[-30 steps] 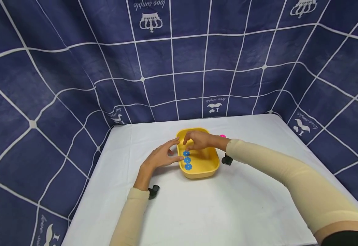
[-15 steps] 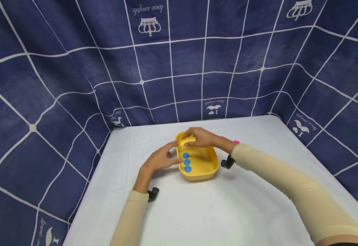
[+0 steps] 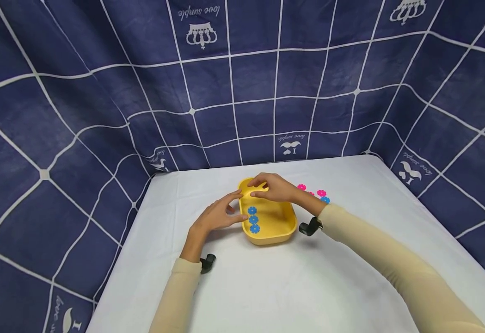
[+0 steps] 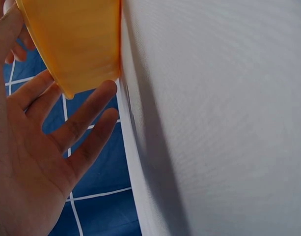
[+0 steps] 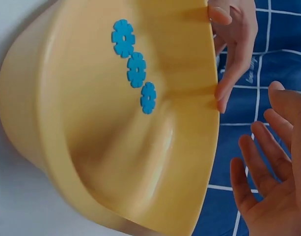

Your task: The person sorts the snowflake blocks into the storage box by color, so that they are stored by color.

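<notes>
A yellow rectangular tub [image 3: 281,208] stands on the white table. Three blue flower-shaped pieces [image 3: 253,219] lie in a row on its floor, along the left side; the right wrist view shows these blue pieces [image 5: 136,70] close up. My left hand [image 3: 217,212] is at the tub's left side, thumb and fingertips touching the rim, fingers spread. Over the far end of the tub hovers my right hand [image 3: 276,187], its fingers loosely bent with nothing between them. In the right wrist view the right hand's fingers [image 5: 260,179] are apart from the tub wall.
Several pink flower pieces [image 3: 321,193] and a blue flower piece [image 3: 325,200] lie on the table right of the tub, partly behind my right forearm. A blue curtain [image 3: 254,83] with white lines surrounds the table [image 3: 267,286].
My right hand has risen from the farthest blue piece in the tub toward its far end. The right forearm has shifted, baring more pink and blue pieces. My left hand stays at the rim.
</notes>
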{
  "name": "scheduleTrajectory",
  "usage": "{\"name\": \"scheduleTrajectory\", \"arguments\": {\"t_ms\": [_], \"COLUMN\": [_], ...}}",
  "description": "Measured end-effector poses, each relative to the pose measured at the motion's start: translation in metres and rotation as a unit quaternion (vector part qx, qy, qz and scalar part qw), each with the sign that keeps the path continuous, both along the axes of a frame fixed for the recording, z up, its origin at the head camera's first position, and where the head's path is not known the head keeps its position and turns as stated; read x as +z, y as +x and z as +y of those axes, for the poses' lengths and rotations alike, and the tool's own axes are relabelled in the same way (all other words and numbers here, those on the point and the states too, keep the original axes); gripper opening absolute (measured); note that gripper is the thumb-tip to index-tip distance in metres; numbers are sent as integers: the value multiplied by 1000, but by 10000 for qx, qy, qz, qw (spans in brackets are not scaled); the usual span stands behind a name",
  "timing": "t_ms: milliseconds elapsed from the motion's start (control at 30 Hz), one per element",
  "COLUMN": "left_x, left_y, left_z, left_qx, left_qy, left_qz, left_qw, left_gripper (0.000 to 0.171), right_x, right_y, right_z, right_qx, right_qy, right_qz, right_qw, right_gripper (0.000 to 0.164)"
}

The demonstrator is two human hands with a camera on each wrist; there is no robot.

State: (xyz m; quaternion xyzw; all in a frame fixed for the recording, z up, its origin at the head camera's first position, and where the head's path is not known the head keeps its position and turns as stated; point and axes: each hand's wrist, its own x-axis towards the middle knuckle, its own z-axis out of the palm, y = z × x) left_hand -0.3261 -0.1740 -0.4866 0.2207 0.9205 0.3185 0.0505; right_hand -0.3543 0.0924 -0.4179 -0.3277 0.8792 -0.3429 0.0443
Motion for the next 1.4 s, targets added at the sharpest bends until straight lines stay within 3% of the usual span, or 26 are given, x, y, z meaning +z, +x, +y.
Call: {"name": "scheduleTrajectory", "arguments": {"t_ms": [500, 700, 900, 1100, 1400], "left_x": [0, 1, 3, 3, 1], "left_y": [0, -1, -1, 0, -1], "left_z": [-2, -1, -1, -2, -1], "left_qx": [-260, -237, -176, -129, -211], "left_qy": [-113, -198, -280, -473, -514], "left_qz": [196, 478, 497, 758, 890], "left_qw": [9994, 9984, 9982, 9959, 9945], "left_gripper": [81, 75, 75, 74, 73], "right_x": [-13, -15, -16, -15, -15], "right_y": [6, 9, 11, 14, 19], "right_z": [16, 20, 25, 32, 51], "right_qx": [-263, -390, -404, -416, -676], "right_qy": [-375, -494, -599, -753, -754], "right_qz": [-139, -177, -42, -99, -159], "right_qw": [9989, 9979, 9974, 9962, 9947], "right_gripper": [39, 38, 36, 36, 36]}}
